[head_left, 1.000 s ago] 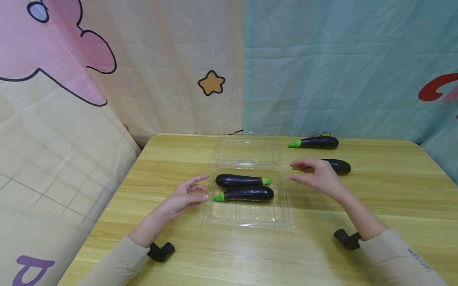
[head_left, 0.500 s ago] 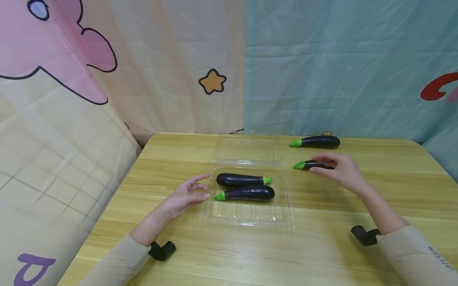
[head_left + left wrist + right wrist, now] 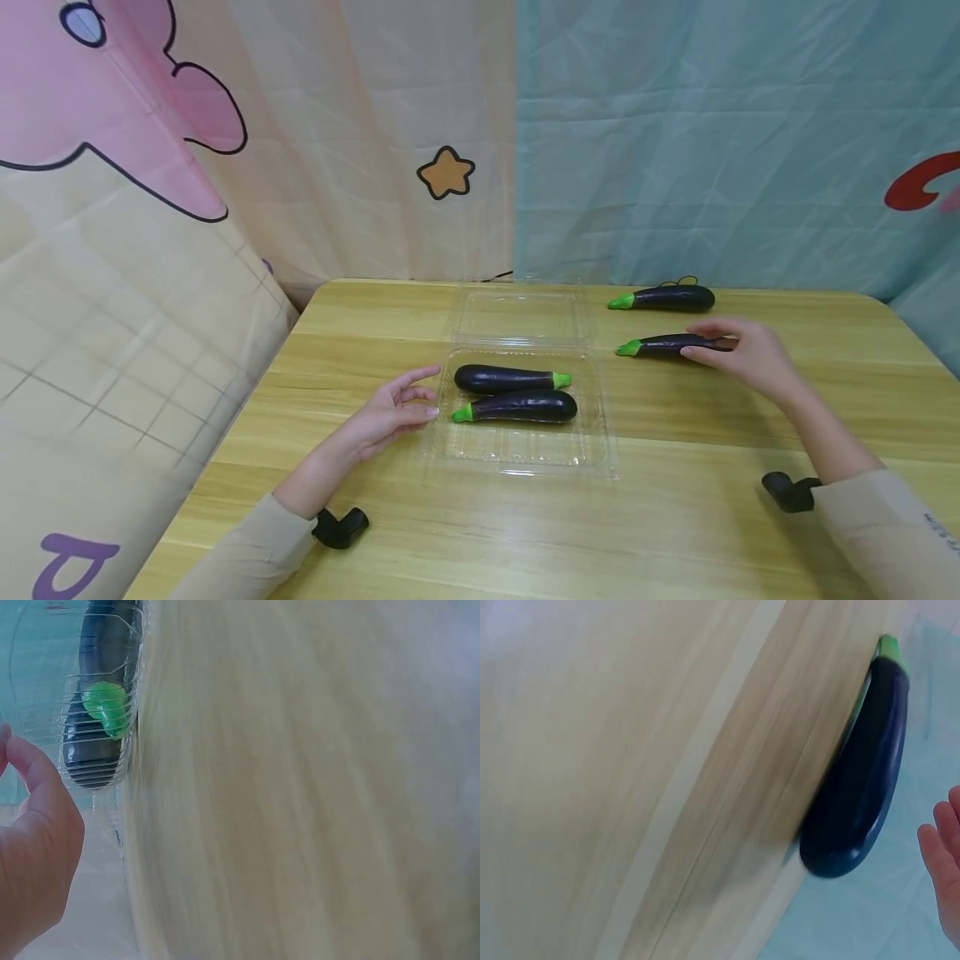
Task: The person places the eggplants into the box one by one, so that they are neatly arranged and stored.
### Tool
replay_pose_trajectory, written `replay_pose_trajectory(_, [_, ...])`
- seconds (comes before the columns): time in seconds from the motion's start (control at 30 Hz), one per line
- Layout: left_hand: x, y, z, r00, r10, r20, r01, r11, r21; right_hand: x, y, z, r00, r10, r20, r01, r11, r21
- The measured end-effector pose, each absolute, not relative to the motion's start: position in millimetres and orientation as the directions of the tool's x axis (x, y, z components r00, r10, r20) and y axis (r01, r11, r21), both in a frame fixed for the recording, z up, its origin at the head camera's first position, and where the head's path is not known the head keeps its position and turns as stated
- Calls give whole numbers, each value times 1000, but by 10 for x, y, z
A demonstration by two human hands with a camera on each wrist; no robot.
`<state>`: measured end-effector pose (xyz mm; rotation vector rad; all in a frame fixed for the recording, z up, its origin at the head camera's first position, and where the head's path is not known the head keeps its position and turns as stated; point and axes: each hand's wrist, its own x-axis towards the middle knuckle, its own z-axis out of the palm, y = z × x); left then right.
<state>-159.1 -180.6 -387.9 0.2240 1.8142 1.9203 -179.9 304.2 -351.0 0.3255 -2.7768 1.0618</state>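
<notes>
Two dark purple eggplants [image 3: 513, 379] [image 3: 525, 407] with green stems lie side by side in a clear plastic clamshell box [image 3: 517, 454], its lid folded back. At the left rim of the box is my left hand [image 3: 390, 416], index finger extended and thumb tip close to the plastic; in the left wrist view it sits beside the box wall. My right hand [image 3: 750, 358] reaches over the thick end of another eggplant [image 3: 663, 344] on the table, thumb and fingers on either side and partly hiding it. The right wrist view shows straight fingers [image 3: 937, 851] apart from an eggplant [image 3: 859, 772].
A further eggplant [image 3: 675, 298] lies at the back right of the wooden table [image 3: 525, 533]. The clear lid [image 3: 521, 318] lies flat behind the box. A printed curtain [image 3: 637, 150] hangs right behind the table's back edge.
My right hand has moved to the right along the nearer loose eggplant, from its stem to its thick end. That eggplant stays in place. My left hand holds still.
</notes>
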Motion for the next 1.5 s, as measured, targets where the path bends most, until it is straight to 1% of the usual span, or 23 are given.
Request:
replay_pose_trajectory(0.13, [-1593,-1803,-3882,-870,448,-207,-234,-5,972,-1821,3134,-3526,-975,-116,191,-212,749,-628])
replay_pose_trajectory(0.43, [-1585,-1807,-3878,-871,445,-209,-233,1,972,-1837,3290,-3569,-978,-103,178,-195,749,-633])
replay_pose_trajectory(0.63, [-1582,-1805,-3864,-869,448,-211,-236,-1,972,-1871,3368,-3618,-984,-103,143,-171,752,-637])
replay_pose_trajectory(0.83, [-1587,-1818,-3873,-866,458,-198,-225,-4,974,-1923,3400,-3670,-989,-94,111,-144,755,-639])
replay_pose_trajectory(1.07, [-1585,-1819,-3872,-866,454,-210,-233,4,972,-1961,3442,-3711,-995,-81,63,-103,751,-653])
replay_pose_trajectory(1.27, [-1576,-1807,-3859,-868,445,-220,-243,6,970,-2006,3478,-3739,-996,-76,36,-81,766,-638])
replay_pose_trajectory(1.5, [-1575,-1803,-3849,-867,446,-224,-246,9,969,-2048,3505,-3772,-998,-68,-7,-47,755,-654])
